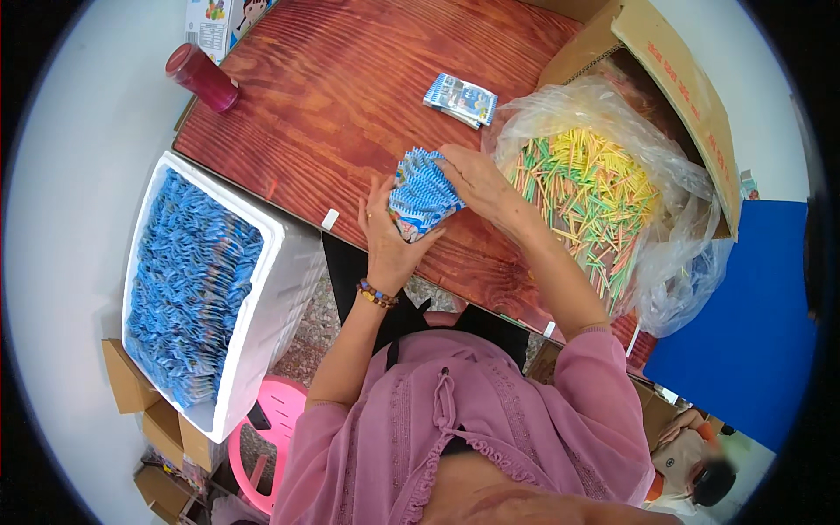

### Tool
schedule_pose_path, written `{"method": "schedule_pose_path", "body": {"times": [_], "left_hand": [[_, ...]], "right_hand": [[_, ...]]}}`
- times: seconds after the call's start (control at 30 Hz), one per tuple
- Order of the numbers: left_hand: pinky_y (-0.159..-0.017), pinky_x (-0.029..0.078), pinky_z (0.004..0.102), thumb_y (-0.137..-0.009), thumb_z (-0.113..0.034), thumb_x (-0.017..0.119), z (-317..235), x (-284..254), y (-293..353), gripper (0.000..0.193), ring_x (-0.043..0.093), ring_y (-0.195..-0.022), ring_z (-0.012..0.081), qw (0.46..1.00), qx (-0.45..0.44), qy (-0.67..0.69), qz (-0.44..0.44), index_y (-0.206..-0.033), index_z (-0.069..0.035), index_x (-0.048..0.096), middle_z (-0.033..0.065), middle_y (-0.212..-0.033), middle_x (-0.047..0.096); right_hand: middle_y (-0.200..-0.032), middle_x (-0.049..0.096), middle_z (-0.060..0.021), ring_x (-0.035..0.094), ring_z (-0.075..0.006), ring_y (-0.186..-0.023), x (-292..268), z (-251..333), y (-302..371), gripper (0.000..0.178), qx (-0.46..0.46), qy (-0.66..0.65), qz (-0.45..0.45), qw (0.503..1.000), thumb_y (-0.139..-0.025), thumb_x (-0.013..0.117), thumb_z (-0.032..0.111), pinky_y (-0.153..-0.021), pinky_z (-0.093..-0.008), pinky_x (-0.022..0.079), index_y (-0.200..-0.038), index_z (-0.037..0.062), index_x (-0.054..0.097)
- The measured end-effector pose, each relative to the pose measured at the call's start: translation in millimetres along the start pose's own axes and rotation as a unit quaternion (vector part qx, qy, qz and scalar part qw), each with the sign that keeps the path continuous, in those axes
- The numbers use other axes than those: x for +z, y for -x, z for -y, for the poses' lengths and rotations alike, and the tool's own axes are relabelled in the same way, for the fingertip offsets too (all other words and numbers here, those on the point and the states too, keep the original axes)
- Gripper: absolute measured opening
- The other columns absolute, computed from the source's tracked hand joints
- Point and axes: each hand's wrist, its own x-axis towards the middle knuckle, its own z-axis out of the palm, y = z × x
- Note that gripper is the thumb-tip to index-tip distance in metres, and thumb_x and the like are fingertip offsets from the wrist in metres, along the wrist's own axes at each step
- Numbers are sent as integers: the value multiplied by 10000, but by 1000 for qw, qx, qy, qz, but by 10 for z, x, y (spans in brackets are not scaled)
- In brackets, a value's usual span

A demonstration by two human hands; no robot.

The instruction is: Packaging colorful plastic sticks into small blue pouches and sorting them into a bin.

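Note:
A fanned stack of blue-and-white packets [422, 192] is held up over the near edge of the red wooden table. My left hand [391, 232] wraps round the stack's left and lower side, thumb along the bottom. From the right, my right hand [477, 179] has its fingers closed on the stack's upper right edge; the fingertips are partly hidden behind the packets. Farther back on the table lie a few similar flat packets [461, 99], loosely piled. To the right, thin yellow, green and pink sticks [595, 192] fill an opened clear plastic bag [669, 289].
A white foam box [271, 254] packed with blue packets [188, 289] stands left of the table. The bag spills from a cardboard box [682, 79]. A red-lidded jar [203, 77] is at the back left. Below are a pink stool [284, 411] and another person [691, 459].

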Motion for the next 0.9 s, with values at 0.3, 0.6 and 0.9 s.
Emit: {"method": "schedule_pose_path", "body": {"times": [0.3, 0.6, 0.9], "left_hand": [[-1056, 325, 408, -626, -265, 863, 166, -144, -100, 935, 413, -1239, 345, 984, -102, 118, 90, -1357, -1, 344, 186, -1306, 450], [-1068, 290, 433, -621, -209, 865, 302, -95, -127, 861, 427, -1246, 317, 979, -24, 169, 110, -1323, -45, 394, 166, -1318, 468], [-1031, 355, 423, -593, -221, 887, 230, -51, -27, 878, 454, -1220, 331, 956, -102, 258, 90, -1307, -32, 411, 163, -1317, 471]], "right_hand": [[-1167, 544, -128, 516, -232, -1134, -186, 193, 204, 522, 87, -191, 136, 968, -899, 611, 192, -956, -336, 395, -1328, 4, 382], [-1240, 541, -173, 529, -289, -1173, -168, -3, 233, 674, 47, -124, 140, 981, -790, 618, 37, -998, -358, 389, -1397, 20, 326], [-1257, 512, -219, 508, -335, -1189, -66, 123, 320, 602, 84, -95, 104, 986, -811, 539, 38, -1000, -376, 389, -1381, 17, 346]]}}
